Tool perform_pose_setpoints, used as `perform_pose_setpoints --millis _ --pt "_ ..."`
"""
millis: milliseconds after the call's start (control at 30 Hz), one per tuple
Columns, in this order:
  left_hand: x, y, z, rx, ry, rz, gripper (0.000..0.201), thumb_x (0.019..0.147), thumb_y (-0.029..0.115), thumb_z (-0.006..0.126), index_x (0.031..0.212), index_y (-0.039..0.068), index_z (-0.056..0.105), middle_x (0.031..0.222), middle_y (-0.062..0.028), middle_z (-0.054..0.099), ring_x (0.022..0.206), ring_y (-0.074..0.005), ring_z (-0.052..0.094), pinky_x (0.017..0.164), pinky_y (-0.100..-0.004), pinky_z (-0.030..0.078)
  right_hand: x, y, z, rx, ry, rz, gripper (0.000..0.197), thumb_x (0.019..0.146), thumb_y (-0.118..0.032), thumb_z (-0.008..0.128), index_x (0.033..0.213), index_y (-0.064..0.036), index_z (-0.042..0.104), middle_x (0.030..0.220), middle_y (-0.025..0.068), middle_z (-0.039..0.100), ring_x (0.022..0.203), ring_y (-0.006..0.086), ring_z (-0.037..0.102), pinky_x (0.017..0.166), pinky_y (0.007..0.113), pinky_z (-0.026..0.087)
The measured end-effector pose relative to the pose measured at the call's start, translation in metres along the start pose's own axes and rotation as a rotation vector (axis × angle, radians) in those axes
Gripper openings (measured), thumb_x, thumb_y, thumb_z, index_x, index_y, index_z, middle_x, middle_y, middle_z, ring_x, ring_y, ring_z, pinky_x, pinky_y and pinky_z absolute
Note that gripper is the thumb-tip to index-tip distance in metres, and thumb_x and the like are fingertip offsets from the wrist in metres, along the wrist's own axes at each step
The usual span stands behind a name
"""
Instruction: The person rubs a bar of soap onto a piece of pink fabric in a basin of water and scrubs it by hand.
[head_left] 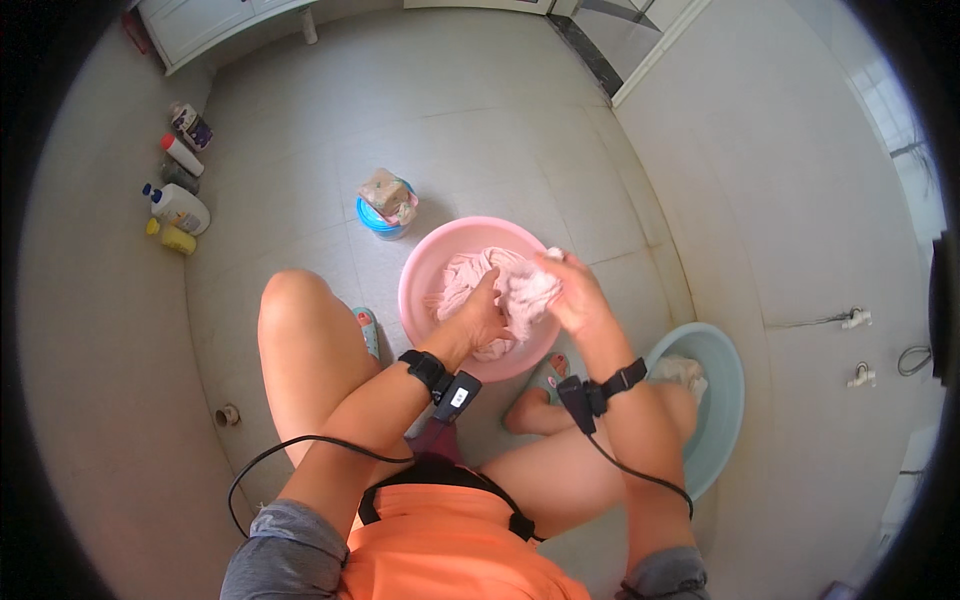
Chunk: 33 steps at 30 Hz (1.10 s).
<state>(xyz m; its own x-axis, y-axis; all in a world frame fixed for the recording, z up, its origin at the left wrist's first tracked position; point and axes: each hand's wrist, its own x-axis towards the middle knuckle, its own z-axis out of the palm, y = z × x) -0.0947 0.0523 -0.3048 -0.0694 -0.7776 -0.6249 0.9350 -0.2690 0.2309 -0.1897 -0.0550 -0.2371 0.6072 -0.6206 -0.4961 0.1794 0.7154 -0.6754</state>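
Note:
A pale pink cloth (469,276) lies crumpled in a round pink basin (418,254) on the floor between my feet. My right hand (580,296), at the basin's right side, is closed on a bunched, whitish-pink part of this cloth, lifted to about the rim. Over the middle of the basin is my left hand (478,318), its fingers apart beside the bunch and close to the cloth below. Whether its fingertips touch the fabric I cannot tell. Both wrists carry black straps with small devices and cables.
Beyond the basin stands a blue-lidded tub (385,225) with a brownish block (384,190) on top. A blue-green basin (722,410) holding whitish cloth is by my right leg. Several bottles (180,208) line the left wall. Taps (857,318) project from the right wall.

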Motion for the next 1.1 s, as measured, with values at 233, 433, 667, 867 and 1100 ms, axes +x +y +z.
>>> perform_pose_setpoints --millis 233,433,667,867,1100 --pt "0.011 0.0 -0.002 -0.035 0.13 0.339 0.047 0.098 0.038 0.049 0.13 0.003 0.047 0.116 -0.0123 0.06 0.105 -0.0214 0.061 0.086 -0.0377 0.052 0.014 0.05 -0.005 -0.842 0.056 -0.449 0.05 0.085 -0.025 0.069 0.12 0.0033 0.047 0.12 0.0199 0.053 0.113 0.0295 0.055 0.092 0.038 0.046" --pt "0.018 0.012 -0.03 0.153 0.271 0.539 0.037 0.098 0.036 0.044 0.107 0.003 0.058 0.09 -0.0068 0.059 0.078 -0.0171 0.058 0.069 -0.0311 0.05 -0.011 0.095 0.031 -1.226 0.225 -0.373 0.05 0.094 -0.044 0.051 0.109 0.0038 0.055 0.106 0.0288 0.061 0.098 0.0414 0.059 0.085 0.046 0.045" --pt "0.007 -0.024 0.014 0.312 0.342 0.55 0.031 0.098 0.03 0.045 0.095 0.003 0.06 0.073 -0.0039 0.056 0.067 -0.0143 0.054 0.058 -0.0319 0.045 0.047 0.074 -0.024 -1.282 0.489 -0.262 0.048 0.094 -0.039 0.048 0.102 0.0065 0.062 0.09 0.0299 0.064 0.087 0.0437 0.063 0.078 0.046 0.048" --pt "0.045 0.006 -0.054 0.193 0.367 0.505 0.037 0.099 0.032 0.044 0.096 -0.001 0.062 0.077 -0.0081 0.06 0.07 -0.0175 0.056 0.063 -0.0347 0.047 0.023 0.117 0.008 -1.376 0.272 -0.398 0.046 0.094 -0.037 0.043 0.103 0.0038 0.064 0.095 0.0318 0.063 0.092 0.0461 0.061 0.085 0.048 0.046" --pt "0.037 -0.028 -0.023 0.713 0.406 0.548 0.045 0.1 0.038 0.038 0.1 -0.001 0.062 0.083 -0.0106 0.065 0.074 -0.0253 0.058 0.073 -0.0397 0.046 0.049 0.09 -0.034 -1.371 0.391 -0.188 0.048 0.098 -0.036 0.043 0.109 0.0085 0.058 0.106 0.0316 0.061 0.105 0.0438 0.057 0.093 0.044 0.042"
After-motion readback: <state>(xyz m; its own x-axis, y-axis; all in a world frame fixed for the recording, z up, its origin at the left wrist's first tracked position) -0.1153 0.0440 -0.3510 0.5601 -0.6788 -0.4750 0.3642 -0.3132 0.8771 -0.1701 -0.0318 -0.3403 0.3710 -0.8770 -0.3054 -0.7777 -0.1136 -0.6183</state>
